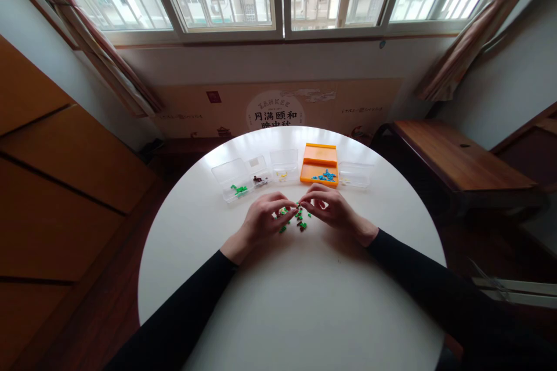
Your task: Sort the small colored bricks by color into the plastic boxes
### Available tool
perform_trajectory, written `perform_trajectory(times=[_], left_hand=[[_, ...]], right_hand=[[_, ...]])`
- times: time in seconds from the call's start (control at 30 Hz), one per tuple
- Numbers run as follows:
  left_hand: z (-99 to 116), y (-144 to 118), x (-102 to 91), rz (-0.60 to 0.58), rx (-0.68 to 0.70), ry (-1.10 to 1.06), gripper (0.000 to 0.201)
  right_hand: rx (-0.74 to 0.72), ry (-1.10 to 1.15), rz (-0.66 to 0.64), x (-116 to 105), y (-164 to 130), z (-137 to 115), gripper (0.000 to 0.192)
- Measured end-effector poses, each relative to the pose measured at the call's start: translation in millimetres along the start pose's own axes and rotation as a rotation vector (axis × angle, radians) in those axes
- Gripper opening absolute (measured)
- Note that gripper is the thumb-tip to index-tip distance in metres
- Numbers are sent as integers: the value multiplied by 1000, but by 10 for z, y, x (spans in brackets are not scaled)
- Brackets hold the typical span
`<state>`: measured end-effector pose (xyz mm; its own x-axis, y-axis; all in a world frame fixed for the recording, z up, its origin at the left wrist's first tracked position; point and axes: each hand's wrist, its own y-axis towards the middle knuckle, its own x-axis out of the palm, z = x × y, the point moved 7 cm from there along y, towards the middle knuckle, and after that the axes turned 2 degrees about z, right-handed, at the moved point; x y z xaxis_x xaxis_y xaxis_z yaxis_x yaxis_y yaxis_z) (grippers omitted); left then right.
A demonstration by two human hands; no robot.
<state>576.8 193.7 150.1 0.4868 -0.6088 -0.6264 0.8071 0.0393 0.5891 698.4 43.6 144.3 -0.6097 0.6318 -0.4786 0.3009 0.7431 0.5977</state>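
My left hand (265,217) and my right hand (328,207) meet above the middle of the white round table (296,295). The thumb and fingers of each are closed in a pinch, fingertips almost touching. A tiny dark speck shows between them, too small to name. Beneath and around the fingertips lies a loose pile of small green and dark brown pieces (301,224), partly hidden by my left hand. Just beyond my right hand stands an open orange box (319,153) with small blue pieces (326,176) in its near half.
Open clear plastic boxes line the table's far side. One on the left (226,173) holds green pieces (239,189), another dark pieces (259,179), a third yellow pieces (282,175). The rightmost box (360,177) has a few pale bits. A wooden bench (448,151) stands right of the table.
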Motion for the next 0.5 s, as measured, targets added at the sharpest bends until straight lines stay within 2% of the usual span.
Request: perform_trajectory(times=[0.3,0.5], left_hand=[[21,-5,2,66,31,-14,13],[16,-2,-31,96,5,-17,11]], right_hand=[[-23,29,-7,32,-20,-8,21],[8,13,-14,29,-23,42,22]])
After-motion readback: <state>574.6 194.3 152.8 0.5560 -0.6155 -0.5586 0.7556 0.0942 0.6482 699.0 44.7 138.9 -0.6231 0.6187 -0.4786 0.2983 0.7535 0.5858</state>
